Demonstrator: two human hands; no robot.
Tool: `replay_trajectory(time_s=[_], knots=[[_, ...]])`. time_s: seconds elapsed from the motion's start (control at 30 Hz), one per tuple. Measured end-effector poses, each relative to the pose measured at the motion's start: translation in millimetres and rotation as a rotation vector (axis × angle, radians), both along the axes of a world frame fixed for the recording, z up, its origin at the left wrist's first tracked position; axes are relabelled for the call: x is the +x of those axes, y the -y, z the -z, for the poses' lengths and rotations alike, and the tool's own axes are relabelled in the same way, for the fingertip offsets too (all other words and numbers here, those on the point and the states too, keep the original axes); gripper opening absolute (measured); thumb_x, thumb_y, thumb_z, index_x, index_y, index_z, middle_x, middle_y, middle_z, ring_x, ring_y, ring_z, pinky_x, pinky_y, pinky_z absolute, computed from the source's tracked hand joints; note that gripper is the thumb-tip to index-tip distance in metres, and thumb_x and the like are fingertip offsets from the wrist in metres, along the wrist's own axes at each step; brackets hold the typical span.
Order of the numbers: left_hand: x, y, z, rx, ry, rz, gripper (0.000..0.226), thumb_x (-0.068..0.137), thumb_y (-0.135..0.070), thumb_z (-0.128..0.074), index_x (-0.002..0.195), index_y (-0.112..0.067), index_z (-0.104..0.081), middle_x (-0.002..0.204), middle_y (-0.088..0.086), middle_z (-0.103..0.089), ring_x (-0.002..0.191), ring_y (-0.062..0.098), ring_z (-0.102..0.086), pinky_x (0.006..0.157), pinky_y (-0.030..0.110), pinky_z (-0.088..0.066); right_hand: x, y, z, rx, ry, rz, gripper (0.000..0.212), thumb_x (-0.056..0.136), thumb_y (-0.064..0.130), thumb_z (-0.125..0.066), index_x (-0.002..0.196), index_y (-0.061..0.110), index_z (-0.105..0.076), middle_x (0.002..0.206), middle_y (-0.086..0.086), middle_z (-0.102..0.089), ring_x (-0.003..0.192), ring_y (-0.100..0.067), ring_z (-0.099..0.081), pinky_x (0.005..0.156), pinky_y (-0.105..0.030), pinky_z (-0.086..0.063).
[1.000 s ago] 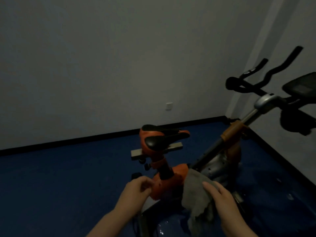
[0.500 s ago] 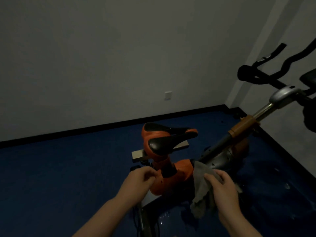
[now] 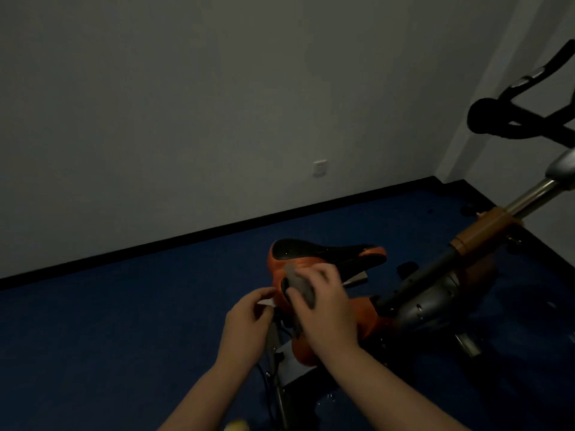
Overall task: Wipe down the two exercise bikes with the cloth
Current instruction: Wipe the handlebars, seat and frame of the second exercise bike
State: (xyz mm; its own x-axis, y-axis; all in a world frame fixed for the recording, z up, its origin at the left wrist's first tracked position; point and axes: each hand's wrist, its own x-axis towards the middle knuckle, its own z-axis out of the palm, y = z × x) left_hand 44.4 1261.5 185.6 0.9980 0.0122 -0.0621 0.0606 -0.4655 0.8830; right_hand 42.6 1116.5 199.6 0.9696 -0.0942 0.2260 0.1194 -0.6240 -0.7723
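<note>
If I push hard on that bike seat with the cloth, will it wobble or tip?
Probably not tip: the seat sits on a post joined to a heavy-looking frame standing on the floor. It may swivel slightly. The cloth, bunched under the right hand, looks soft and should bunch further.

A dark blue floor [image 3: 124, 321] fills the lower part of the view and meets the pale walls along a black skirting strip [image 3: 186, 244]. One orange and black exercise bike [image 3: 413, 303] stands directly on it near the corner of the room. A small pale yellowish object [image 3: 237, 426], too cropped to identify, shows at the bottom edge.
</note>
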Motion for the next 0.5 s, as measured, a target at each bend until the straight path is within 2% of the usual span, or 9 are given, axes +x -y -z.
replay_trajectory(time_s=[0.07,0.1,0.17,0.2,0.27,0.33,0.43,0.5], knots=[[11.4,-3.7,4.4,-0.009,-0.031,0.034,0.030,0.093,-0.006,-0.056,0.109,-0.030,-0.066,0.105,-0.013,-0.067,0.091,-0.006,-0.062,0.076,0.009,-0.048,6.6,-17.0,19.6,-0.333,-0.036,-0.065,0.037,0.096,0.042,-0.044,0.128,0.029,-0.058,0.133,0.008,-0.047,0.109,-0.012,-0.050,0.082,-0.028,-0.048],[16.9,-7.2,5.9,-0.001,-0.045,0.062,0.030,0.094,-0.006,-0.055,0.106,-0.032,-0.066,0.104,-0.012,-0.068,0.089,-0.007,-0.062,0.075,0.009,-0.048,6.3,-20.2,26.4,-0.476,-0.029,-0.065,0.041,0.096,0.044,-0.038,0.127,0.029,-0.060,0.133,0.005,-0.051,0.107,-0.018,-0.053,0.081,-0.032,-0.048],[30.2,-17.1,8.3,0.040,-0.059,0.135,0.032,0.094,-0.005,-0.054,0.103,-0.033,-0.066,0.102,-0.013,-0.068,0.088,-0.010,-0.060,0.073,0.007,-0.047,11.5,-20.5,33.3,-0.637,-0.018,-0.061,0.045,0.092,0.044,-0.035,0.126,0.030,-0.061,0.129,0.001,-0.058,0.105,-0.023,-0.055,0.088,-0.040,-0.041],[36.7,-21.8,9.7,0.063,-0.059,0.172,0.031,0.094,-0.006,-0.054,0.104,-0.033,-0.066,0.102,-0.015,-0.067,0.089,-0.011,-0.059,0.073,0.007,-0.046,17.5,-18.8,34.6,-0.677,-0.014,-0.057,0.047,0.092,0.045,-0.035,0.128,0.029,-0.060,0.129,0.001,-0.058,0.110,-0.024,-0.055,0.095,-0.042,-0.038],[47.6,-27.8,10.4,0.103,-0.043,0.238,0.030,0.094,-0.010,-0.055,0.106,-0.035,-0.066,0.103,-0.018,-0.065,0.092,-0.010,-0.058,0.076,0.009,-0.046,28.7,-17.7,35.5,-0.617,-0.095,-0.019,0.048,0.094,0.045,-0.035,0.131,0.025,-0.059,0.132,-0.001,-0.057,0.120,-0.024,-0.053,0.107,-0.044,-0.036],[58.0,-30.1,9.6,0.117,-0.013,0.291,0.027,0.094,-0.012,-0.056,0.104,-0.035,-0.068,0.103,-0.018,-0.065,0.093,-0.007,-0.058,0.080,0.014,-0.049,26.8,-30.0,36.4,-0.494,-0.176,0.058,0.051,0.095,0.042,-0.035,0.135,0.018,-0.055,0.139,-0.003,-0.053,0.129,-0.024,-0.049,0.111,-0.041,-0.032],[70.8,-30.2,7.8,0.080,0.060,0.378,0.025,0.093,-0.011,-0.059,0.098,-0.031,-0.071,0.095,-0.018,-0.066,0.091,-0.004,-0.059,0.078,0.015,-0.048,5.6,-61.2,44.6,-0.507,-0.259,0.126,0.065,0.090,0.040,-0.033,0.148,0.011,-0.035,0.154,-0.007,-0.034,0.142,-0.024,-0.029,0.113,-0.040,-0.016],[76.4,-29.4,5.2,0.052,0.106,0.459,0.032,0.093,-0.009,-0.058,0.105,-0.035,-0.069,0.098,-0.020,-0.065,0.094,-0.006,-0.058,0.079,0.011,-0.045,13.9,-61.8,43.0,-0.541,-0.301,0.216,0.069,0.091,0.043,-0.025,0.151,0.009,-0.024,0.158,-0.008,-0.024,0.146,-0.023,-0.019,0.116,-0.036,-0.010]])
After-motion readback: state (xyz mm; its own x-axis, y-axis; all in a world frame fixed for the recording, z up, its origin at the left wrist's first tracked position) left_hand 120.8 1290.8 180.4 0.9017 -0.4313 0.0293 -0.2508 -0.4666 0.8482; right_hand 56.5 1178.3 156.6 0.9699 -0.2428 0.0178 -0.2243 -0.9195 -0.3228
